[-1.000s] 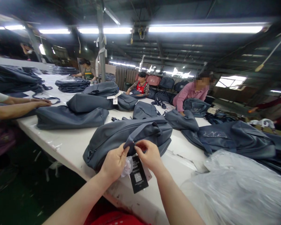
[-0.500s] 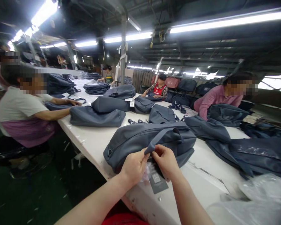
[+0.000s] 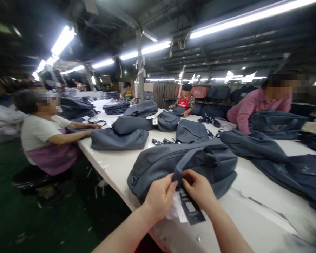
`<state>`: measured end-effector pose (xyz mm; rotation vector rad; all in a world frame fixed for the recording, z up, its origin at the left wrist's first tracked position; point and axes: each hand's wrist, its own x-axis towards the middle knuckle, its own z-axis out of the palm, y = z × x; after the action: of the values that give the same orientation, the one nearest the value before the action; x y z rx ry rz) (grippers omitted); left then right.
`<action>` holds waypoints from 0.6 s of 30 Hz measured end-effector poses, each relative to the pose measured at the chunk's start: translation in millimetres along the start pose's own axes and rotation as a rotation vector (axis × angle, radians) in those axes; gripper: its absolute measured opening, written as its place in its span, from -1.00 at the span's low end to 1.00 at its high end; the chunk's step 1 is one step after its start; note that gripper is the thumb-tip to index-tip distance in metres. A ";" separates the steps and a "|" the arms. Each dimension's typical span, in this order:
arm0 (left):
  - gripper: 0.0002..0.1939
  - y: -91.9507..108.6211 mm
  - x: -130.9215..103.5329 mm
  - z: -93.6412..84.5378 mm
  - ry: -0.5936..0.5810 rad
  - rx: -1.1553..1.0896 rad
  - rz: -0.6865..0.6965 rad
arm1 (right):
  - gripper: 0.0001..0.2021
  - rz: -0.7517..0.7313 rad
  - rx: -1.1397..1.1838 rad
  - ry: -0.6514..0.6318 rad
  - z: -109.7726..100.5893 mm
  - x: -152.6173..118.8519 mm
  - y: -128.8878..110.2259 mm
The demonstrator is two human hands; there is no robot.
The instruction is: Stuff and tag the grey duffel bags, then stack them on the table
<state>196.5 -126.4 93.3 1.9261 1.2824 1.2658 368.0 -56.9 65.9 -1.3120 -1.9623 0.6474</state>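
A dark blue-grey bag [image 3: 158, 160] lies on the white table in front of me, its curved zipper along the top. My left hand [image 3: 160, 195] pinches the bag's strap [image 3: 185, 160] close to the near side of the bag. Right beside it, my right hand [image 3: 198, 188] has its fingers bent together at the strap's edge; what they grip is hidden. A black tag [image 3: 191, 208] with a pale printed square hangs below my hands, next to a white tag and some clear plastic [image 3: 173, 208].
More blue-grey bags [image 3: 119, 138] and small straps [image 3: 210, 120] lie across the white table [image 3: 102, 158]. A person in white [image 3: 42, 135] sits at the left, one in pink [image 3: 249, 107] leans in at the right, and one in a red apron [image 3: 183, 102] is at the far side.
The view has swung left, so the scene sits further right. The black tag has turned and a white tag now shows beside it. Both hands remain at the strap.
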 end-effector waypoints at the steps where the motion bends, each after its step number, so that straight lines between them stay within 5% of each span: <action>1: -0.63 3.3 -2.7 -1.7 -0.012 0.020 0.002 | -0.85 0.000 -0.015 -0.013 0.8 0.7 2.1; 10: -0.64 -4.4 -36.8 -12.4 -0.156 0.227 -0.146 | -0.71 -0.139 -0.001 0.052 11.5 -22.8 12.9; 14: -0.83 -9.9 -48.6 -29.1 -0.060 0.199 -0.246 | -0.70 -0.204 -0.004 0.202 0.0 -34.3 24.3; 18: -0.65 -31.8 -73.8 -64.5 0.059 0.243 -0.392 | -0.75 -0.201 -0.054 0.425 -30.1 -43.0 39.5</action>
<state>116.0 -184.4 65.6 1.6837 1.8081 1.0096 425.5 -81.4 45.7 -1.1517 -1.7368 0.1974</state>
